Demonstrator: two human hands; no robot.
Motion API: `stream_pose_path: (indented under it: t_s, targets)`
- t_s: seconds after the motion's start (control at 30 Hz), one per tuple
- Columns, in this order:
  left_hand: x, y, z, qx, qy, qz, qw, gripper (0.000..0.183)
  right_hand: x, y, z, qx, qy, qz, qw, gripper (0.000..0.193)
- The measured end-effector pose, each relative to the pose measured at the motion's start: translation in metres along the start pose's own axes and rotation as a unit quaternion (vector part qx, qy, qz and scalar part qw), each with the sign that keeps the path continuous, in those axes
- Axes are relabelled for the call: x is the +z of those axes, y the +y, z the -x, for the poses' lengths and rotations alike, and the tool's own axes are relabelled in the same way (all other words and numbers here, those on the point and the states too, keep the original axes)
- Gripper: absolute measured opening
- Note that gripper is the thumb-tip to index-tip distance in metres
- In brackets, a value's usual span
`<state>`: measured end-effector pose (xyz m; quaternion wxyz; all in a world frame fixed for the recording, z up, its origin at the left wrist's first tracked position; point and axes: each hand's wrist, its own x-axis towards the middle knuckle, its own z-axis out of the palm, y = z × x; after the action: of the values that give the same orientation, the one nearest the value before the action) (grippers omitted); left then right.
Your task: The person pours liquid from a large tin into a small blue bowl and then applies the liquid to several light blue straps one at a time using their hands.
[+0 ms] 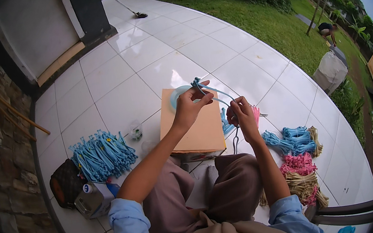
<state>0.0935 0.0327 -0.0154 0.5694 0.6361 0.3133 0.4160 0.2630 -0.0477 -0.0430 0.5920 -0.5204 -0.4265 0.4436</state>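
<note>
A blue cord [216,88] stretches between my two hands above a cardboard box [194,136]. My left hand [191,105] pinches it close to a knotted end [196,82]. Lower and to the right, my right hand [241,113] has its fingers closed on the same cord. A greyish looped end [236,143] hangs below that hand. Behind my left hand, a pale blue round thing [176,96] lies on the box, partly hidden. Several blue cords [227,123] and pink cords [256,114] show beside the box near my right hand.
A pile of knotted blue cords [102,153] lies left, beside a brown bag [67,181] and a metal can [94,201]. Blue bundles [295,140], pink bundles [298,164] and beige bundles [303,183] lie right. A broom [139,15] stands far off; another person [327,29] bends outdoors.
</note>
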Motion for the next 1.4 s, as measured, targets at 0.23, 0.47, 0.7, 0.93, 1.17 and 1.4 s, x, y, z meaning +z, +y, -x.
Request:
stream_pose_path:
  t_s: [0.23,0.47,0.7,0.93,1.17,1.4]
  targets:
    - [0.02,-0.015,0.013,0.001,-0.009,0.077,0.997,0.054,-0.002,0.022,-0.017,0.002,0.155,0.168,0.973,0.031]
    - [-0.015,-0.006,0.013,-0.053,-0.039,0.071,0.995,0.054,-0.033,0.019,-0.028,-0.053,0.174,0.239,0.954,0.041]
    - [-0.023,0.024,0.003,0.26,0.091,-0.316,0.908,0.023,-0.057,-0.019,-0.055,-0.049,-0.052,0.433,0.898,0.034]
    - [-0.005,-0.019,-0.009,0.148,-0.128,-0.364,0.911,0.03,-0.045,-0.016,-0.087,-0.047,-0.209,0.514,0.831,0.03]
    - [-0.021,-0.036,-0.028,-0.049,-0.266,-0.192,0.943,0.03,-0.045,-0.013,-0.088,-0.022,-0.219,0.489,0.844,0.024]
    - [-0.051,-0.044,-0.019,-0.006,-0.159,0.176,0.971,0.036,-0.042,0.001,-0.072,0.04,-0.252,0.405,0.878,0.052]
